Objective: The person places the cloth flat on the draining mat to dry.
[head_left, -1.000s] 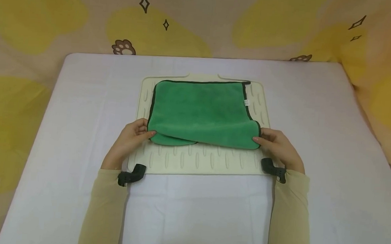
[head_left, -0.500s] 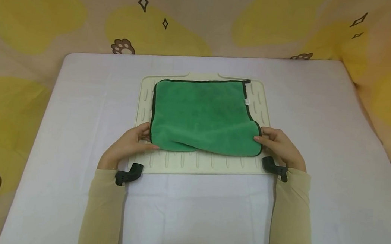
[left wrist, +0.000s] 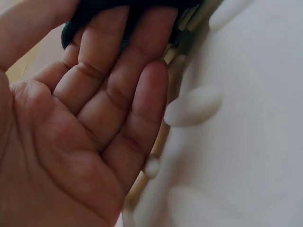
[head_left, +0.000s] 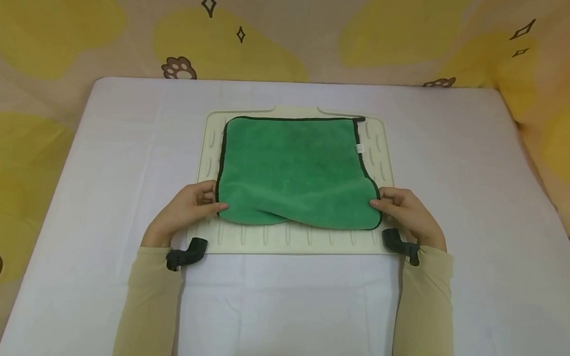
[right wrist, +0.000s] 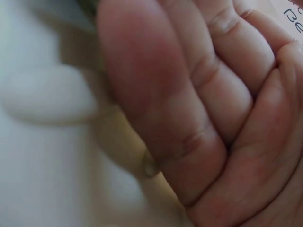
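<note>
Lengthwise, the oblong green cloth spans left hand to right hand, each pinching a corner towards the near edge of the ribbed cream board.

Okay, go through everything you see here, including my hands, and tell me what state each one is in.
Green cloth: spread out, rumpled along its near part
Cream ribbed board: lying flat, partly covered by the cloth
Left hand: pinching the cloth near its near-left corner
Right hand: pinching the cloth's near-right side
White table covering: spread out, faintly creased
</note>
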`<state>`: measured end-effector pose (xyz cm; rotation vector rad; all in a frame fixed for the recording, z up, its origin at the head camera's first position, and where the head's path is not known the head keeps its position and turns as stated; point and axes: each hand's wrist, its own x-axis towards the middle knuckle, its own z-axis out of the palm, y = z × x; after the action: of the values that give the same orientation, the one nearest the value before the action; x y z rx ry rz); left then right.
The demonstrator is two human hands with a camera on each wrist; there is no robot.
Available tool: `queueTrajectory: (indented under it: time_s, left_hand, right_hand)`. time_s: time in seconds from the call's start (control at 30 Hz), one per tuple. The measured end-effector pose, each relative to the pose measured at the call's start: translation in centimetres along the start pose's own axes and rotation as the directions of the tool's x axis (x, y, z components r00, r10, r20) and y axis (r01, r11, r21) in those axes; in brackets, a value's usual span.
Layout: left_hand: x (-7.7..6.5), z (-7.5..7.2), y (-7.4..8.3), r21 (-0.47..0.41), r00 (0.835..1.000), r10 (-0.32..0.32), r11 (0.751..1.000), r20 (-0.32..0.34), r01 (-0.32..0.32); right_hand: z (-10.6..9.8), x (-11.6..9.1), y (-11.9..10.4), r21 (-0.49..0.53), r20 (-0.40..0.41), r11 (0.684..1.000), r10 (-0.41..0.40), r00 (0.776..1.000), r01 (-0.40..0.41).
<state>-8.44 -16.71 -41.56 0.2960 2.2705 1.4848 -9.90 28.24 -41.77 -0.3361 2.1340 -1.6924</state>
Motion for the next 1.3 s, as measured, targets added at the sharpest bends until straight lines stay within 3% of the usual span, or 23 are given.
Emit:
queueTrajectory:
  time_s: [0.27, 0.57, 0.83, 0.93, 1.17, 1.3]
  left_hand:
    - [-0.23, 0.11, 0.10, -0.009, 0.988, 0.039, 0.999, 0.151, -0.038]
    - [-0.19, 0.17, 0.35, 0.057, 0.993, 0.023, 0.998, 0.119, -0.030]
    - [-0.26, 0.04, 0.52, 0.058, 0.993, -0.011, 0.998, 0.116, 0.004]
    - [-0.42, -0.07, 0.51, 0.051, 0.993, -0.030, 0.998, 0.114, 0.025]
    - [-0.50, -0.19, 0.30, 0.023, 0.992, -0.039, 0.999, 0.117, 0.037]
    - [-0.50, -0.15, 0.21, -0.026, 0.986, -0.039, 0.999, 0.164, 0.044]
  right_hand:
    - [-0.11, 0.00, -0.03, 0.007, 0.020, 1.000, -0.002, 1.000, 0.001]
    - [-0.11, -0.04, 0.15, 0.014, 0.016, 1.000, -0.013, 1.000, 0.013]
    - [-0.27, -0.01, 0.25, 0.003, 0.023, 1.000, -0.012, 1.000, 0.011]
    - [-0.24, 0.01, 0.28, 0.021, 0.022, 1.000, -0.005, 1.000, 0.004]
    - [-0.18, 0.04, 0.44, 0.192, 0.082, 0.979, 0.047, 0.996, -0.062]
    - [-0.19, -0.02, 0.45, 0.174, 0.069, 0.982, 0.058, 0.996, -0.069]
